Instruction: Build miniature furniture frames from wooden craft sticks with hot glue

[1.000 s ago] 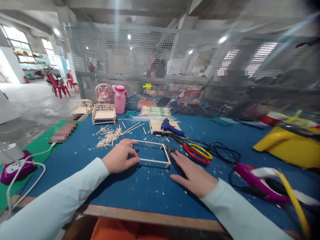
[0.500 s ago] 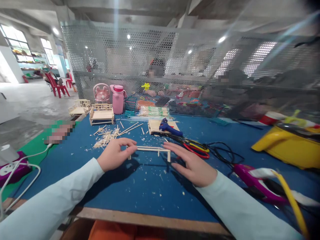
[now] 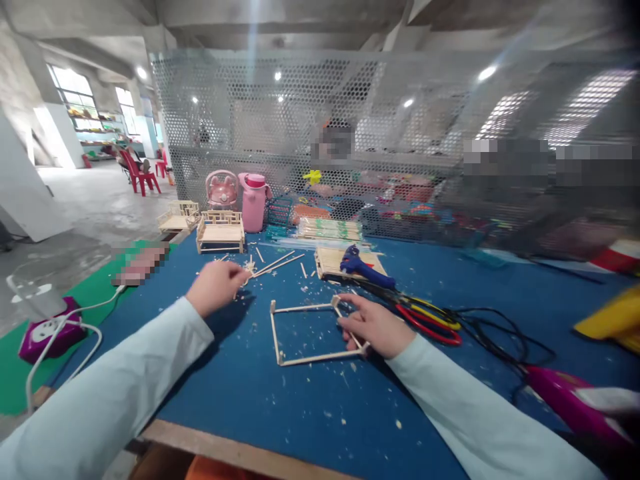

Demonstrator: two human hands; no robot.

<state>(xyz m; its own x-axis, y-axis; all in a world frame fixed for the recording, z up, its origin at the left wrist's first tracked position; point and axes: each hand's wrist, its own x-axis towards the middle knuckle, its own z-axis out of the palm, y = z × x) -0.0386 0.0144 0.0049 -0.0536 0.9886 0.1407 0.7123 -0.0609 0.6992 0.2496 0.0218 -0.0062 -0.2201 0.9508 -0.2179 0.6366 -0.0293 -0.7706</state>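
My right hand (image 3: 377, 327) is closed on the right side of a rectangular wooden stick frame (image 3: 320, 361), thumb and fingers around that side. Short posts show at the frame's corners, and its opening faces me above the blue table. To the left, my left hand (image 3: 217, 288) is over the pile of small wooden sticks (image 3: 249, 268), fingertips pinched together. What is between those fingertips, if anything, is too small to make out. Longer loose sticks (image 3: 278, 265) lie just beyond the fingers.
A blue glue gun (image 3: 367, 268) rests on a wooden stick panel (image 3: 327, 262), with red-and-yellow-handled pliers (image 3: 435, 327) nearer me. Small stick-built furniture (image 3: 220, 233) and a pink flask (image 3: 254, 207) stand at the back left, before a perforated metal screen (image 3: 210, 120). Cables cross the right side.
My left hand has let go of the stick frame and moved left to the stick pile. My right hand has closed on the frame, whose rectangle now shows. The view has turned left.
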